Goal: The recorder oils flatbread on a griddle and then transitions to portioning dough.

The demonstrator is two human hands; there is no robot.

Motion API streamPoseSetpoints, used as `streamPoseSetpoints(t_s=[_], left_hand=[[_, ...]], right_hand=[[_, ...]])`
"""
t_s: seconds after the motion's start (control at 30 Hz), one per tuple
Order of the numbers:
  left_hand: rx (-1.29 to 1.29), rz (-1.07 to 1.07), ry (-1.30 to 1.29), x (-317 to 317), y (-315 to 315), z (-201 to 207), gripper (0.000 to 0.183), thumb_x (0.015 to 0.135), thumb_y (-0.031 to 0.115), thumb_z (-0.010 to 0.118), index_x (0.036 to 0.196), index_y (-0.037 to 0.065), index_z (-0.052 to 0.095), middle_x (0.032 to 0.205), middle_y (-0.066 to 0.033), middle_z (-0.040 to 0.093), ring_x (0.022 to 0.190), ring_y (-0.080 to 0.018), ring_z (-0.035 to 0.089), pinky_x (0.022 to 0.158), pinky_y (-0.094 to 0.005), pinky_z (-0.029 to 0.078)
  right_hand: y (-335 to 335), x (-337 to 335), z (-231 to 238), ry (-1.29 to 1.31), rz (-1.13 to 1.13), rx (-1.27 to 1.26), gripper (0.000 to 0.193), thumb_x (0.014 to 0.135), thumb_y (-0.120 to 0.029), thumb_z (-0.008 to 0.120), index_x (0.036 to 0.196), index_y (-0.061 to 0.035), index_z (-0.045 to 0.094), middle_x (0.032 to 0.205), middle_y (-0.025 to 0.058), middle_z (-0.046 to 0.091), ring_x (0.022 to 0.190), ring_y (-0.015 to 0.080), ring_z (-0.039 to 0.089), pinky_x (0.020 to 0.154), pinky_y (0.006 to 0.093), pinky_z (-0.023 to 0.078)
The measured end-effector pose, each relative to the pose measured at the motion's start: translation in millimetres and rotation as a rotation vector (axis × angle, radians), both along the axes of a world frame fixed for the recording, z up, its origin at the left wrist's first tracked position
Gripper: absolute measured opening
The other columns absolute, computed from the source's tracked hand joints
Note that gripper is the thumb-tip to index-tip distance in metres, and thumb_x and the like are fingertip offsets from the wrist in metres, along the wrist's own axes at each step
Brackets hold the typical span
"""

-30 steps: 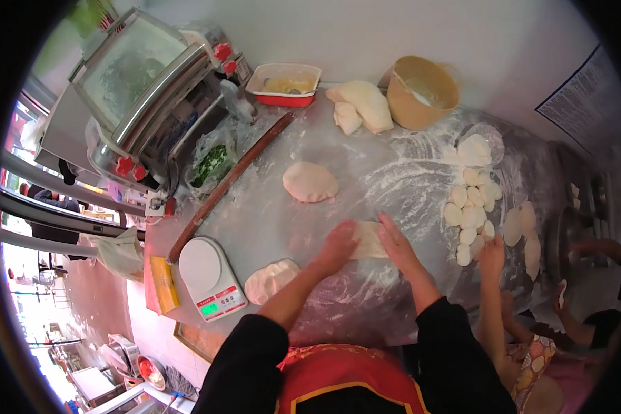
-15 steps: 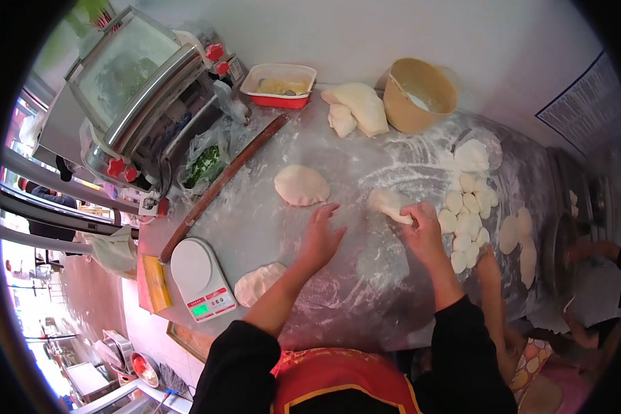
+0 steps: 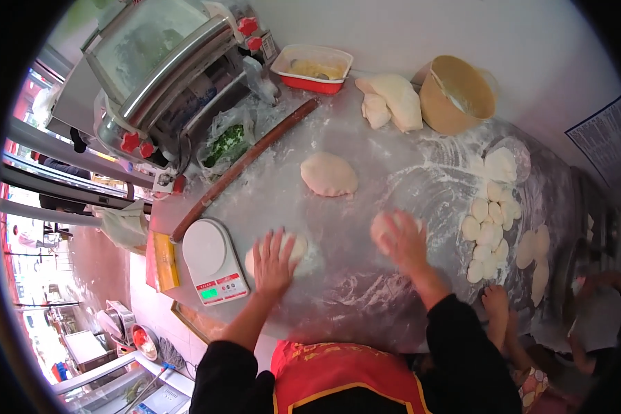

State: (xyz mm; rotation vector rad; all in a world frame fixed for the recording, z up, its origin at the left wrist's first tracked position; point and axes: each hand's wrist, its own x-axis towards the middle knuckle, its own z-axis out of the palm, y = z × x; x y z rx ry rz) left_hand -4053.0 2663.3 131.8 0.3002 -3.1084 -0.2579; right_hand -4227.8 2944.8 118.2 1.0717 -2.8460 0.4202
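Note:
My left hand [image 3: 274,259] lies flat with spread fingers on a round of pale dough [image 3: 299,247], just right of a white digital scale [image 3: 205,250]. Under my right hand [image 3: 403,241] is another lump of dough [image 3: 377,236]; the fingers are stretched over it and slightly blurred, and they hide much of it. A third flattened round of dough [image 3: 329,174] rests untouched between and beyond both hands. To the right sit several small dough balls [image 3: 488,234] in a cluster, with flattened dough pieces [image 3: 533,252] beside them.
A long wooden rolling pin [image 3: 248,162] lies slantwise at left, near a bag of chopped greens [image 3: 228,143] and a metal machine [image 3: 165,76]. Along the wall are a red-white tub [image 3: 315,69], a large dough piece [image 3: 392,103] and a tan bucket [image 3: 455,96]. Another person's hand [image 3: 495,302] touches the right edge.
My left hand has come down onto the dough by the scale. My right hand has gone from gripping the elongated dough to lying over it. The view has shifted, moving the scene rightward.

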Motion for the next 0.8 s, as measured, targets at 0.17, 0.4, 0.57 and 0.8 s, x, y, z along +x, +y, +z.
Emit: streamPoseSetpoints(t_s=[0.17,0.4,0.57,0.8], left_hand=[[-0.017,0.076,0.187,-91,-39,-9,0.059,0.082,0.031,0.062,0.135,0.015,0.041,0.142,-0.0129,0.035,0.132,-0.0335,0.030,0.106,-0.0539,0.022],[0.480,-0.098,0.267,-33,9,-10,0.052,0.080,0.020,0.062,0.126,0.002,0.046,0.133,-0.0177,0.043,0.126,-0.0345,0.037,0.105,-0.0520,0.024],[0.151,-0.149,0.077,41,1,15,0.046,0.081,0.018,0.058,0.124,0.006,0.050,0.131,-0.0131,0.046,0.125,-0.0321,0.039,0.108,-0.0546,0.019],[-0.049,-0.015,0.038,85,-83,14,0.037,0.083,0.014,0.051,0.119,0.004,0.054,0.125,-0.0091,0.053,0.123,-0.0241,0.045,0.109,-0.0553,0.015]], right_hand=[[17,59,23,-0.189,0.175,0.120,0.050,0.087,-0.037,0.054,0.132,-0.0178,0.046,0.138,0.0108,0.039,0.127,0.0277,0.038,0.103,0.0604,0.020],[86,42,6,-0.433,-0.338,-0.357,0.053,0.080,-0.028,0.063,0.125,-0.0052,0.048,0.125,0.0175,0.051,0.117,0.0337,0.046,0.098,0.0469,0.033],[76,37,33,-0.725,-0.632,-0.280,0.044,0.069,-0.017,0.072,0.107,-0.0005,0.057,0.106,0.0153,0.059,0.094,0.0258,0.058,0.080,0.0349,0.046],[14,104,70,-0.206,-0.212,-0.401,0.017,0.073,0.001,0.060,0.088,-0.0069,0.057,0.100,0.0094,0.060,0.091,0.0281,0.056,0.080,0.0378,0.044]])
